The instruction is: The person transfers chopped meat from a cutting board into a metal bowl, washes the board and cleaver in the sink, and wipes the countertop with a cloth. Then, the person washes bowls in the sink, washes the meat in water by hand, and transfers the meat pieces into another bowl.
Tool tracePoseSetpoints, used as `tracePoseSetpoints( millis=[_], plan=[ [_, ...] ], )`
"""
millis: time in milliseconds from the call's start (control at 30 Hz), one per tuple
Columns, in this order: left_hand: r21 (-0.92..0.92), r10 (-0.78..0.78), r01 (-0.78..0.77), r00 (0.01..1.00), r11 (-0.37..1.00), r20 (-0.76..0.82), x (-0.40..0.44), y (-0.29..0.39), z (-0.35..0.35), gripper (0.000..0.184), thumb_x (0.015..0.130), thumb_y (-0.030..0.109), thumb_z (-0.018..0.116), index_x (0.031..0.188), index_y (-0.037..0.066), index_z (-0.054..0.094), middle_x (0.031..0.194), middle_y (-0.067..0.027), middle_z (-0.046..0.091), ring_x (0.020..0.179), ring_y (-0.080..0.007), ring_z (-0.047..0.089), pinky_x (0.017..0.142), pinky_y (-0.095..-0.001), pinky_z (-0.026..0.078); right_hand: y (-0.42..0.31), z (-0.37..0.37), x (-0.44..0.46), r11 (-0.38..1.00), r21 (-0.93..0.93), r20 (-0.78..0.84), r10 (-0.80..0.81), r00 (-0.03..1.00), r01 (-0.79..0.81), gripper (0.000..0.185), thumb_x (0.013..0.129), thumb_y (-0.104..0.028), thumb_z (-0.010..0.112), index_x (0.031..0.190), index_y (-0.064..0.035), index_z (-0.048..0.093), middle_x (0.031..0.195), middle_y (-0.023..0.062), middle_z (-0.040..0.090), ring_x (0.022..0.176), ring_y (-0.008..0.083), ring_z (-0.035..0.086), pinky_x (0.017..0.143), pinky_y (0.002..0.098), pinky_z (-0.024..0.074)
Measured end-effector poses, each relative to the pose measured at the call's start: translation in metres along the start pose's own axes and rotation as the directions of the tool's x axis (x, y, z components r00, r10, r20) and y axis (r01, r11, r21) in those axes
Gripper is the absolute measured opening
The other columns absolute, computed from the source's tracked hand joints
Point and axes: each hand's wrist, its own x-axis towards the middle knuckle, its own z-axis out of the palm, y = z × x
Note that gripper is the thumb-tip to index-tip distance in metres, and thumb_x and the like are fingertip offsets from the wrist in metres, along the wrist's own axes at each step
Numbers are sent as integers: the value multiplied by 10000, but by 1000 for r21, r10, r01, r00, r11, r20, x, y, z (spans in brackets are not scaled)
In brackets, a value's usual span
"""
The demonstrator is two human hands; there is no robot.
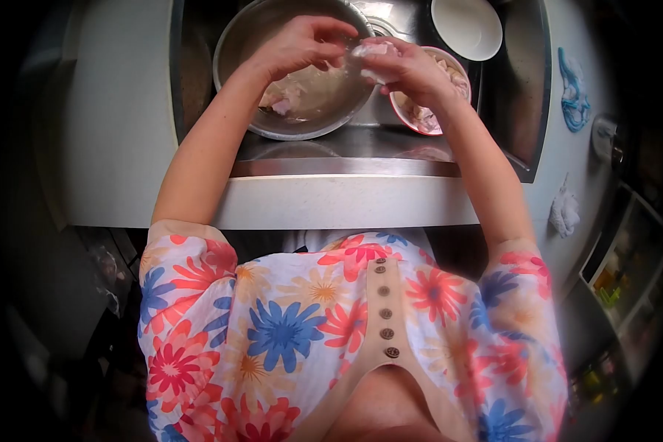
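Observation:
Over the right side of a large metal basin (232, 92), my left hand (302, 48) has its fingers loosely bent and apart, with nothing visible in them. Its fingertips come close to a pale, wet piece of raw meat (378, 59). That piece is gripped by my right hand (416, 74), just off the basin's edge. Cloudy water fills the basin, where a few pinkish meat pieces (281, 102) lie. Partly under my right hand stands a red-rimmed bowl (401, 116) holding several pale meat pieces.
Basin and bowls stand in a steel sink (331, 147). A white bowl (465, 26) sits at the back right. On the counter (331, 202) to the right lie a blue-and-white cloth (573, 92) and a white crumpled mesh (565, 212), near a metal fixture (608, 140).

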Motion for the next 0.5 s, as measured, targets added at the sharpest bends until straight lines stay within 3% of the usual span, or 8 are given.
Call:
tracePoseSetpoints(
  millis=[67, 133, 233, 267, 333, 433, 500],
  plan=[
    [287, -26, 35, 999, 957, -36, 3, -30, -1, 359, 753, 57, 596, 1109, 96, 601, 839, -35, 617, 751, -112, 589, 701, -250, 473, -10, -9, -21, 978, -206, -34, -35, 999, 27, 347, 802, -195, 651, 1111, -74, 550, 896, 43, 631, 755, 114, 614, 507, 214, 479],
    [590, -44, 43, 999, 806, -12, 3, -62, 7, 344, 741, 60, 577, 1080, 104, 618, 845, -56, 612, 767, -160, 603, 700, -290, 480, -8, -24, -35, 909, -412, -53, -93, 994, 63, 333, 797, -180, 644, 1104, -77, 565, 884, 47, 632, 761, 130, 612, 525, 230, 486],
    [838, 137, -129, 988, 530, 65, 8, -81, 30, 363, 724, 89, 572, 1084, 108, 616, 901, -109, 598, 837, -258, 601, 740, -357, 477, 20, -50, -43, 696, -712, -45, -173, 984, 89, 337, 778, -158, 636, 1100, -80, 576, 859, 72, 632, 760, 190, 609, 608, 288, 502],
    [847, 106, -162, 986, 506, 126, 11, -83, 34, 298, 718, 118, 572, 1008, 87, 638, 952, -134, 578, 908, -318, 567, 768, -415, 458, 34, -58, -42, 594, -801, -43, -176, 983, 72, 344, 769, -154, 634, 1100, -81, 577, 857, 86, 630, 761, 215, 607, 647, 311, 502],
    [880, 117, -179, 983, 439, 141, 25, -98, 38, 240, 716, 129, 583, 943, 82, 645, 941, -135, 578, 914, -309, 571, 756, -411, 460, 53, -63, -40, 405, -913, -57, -258, 965, 55, 361, 742, -147, 624, 1095, -86, 585, 885, 146, 620, 800, 290, 602, 788, 356, 473],
    [897, 80, -126, 992, 425, 101, 34, -104, 37, 178, 707, 131, 592, 869, 81, 644, 923, -140, 577, 899, -314, 573, 737, -420, 460, 50, -65, -40, 431, -902, -143, -252, 957, -21, 329, 745, -151, 617, 1068, -88, 602, 956, 144, 612, 862, 292, 597, 794, 358, 471],
    [895, 98, -93, 994, 437, 56, 33, -107, 35, 141, 713, 131, 596, 835, 75, 639, 901, -141, 577, 866, -300, 580, 714, -411, 465, 44, -62, -43, 331, -944, -141, -369, 919, -12, 296, 753, -147, 611, 1044, -90, 612, 993, 130, 605, 891, 295, 588, 803, 363, 467]
  ],
)
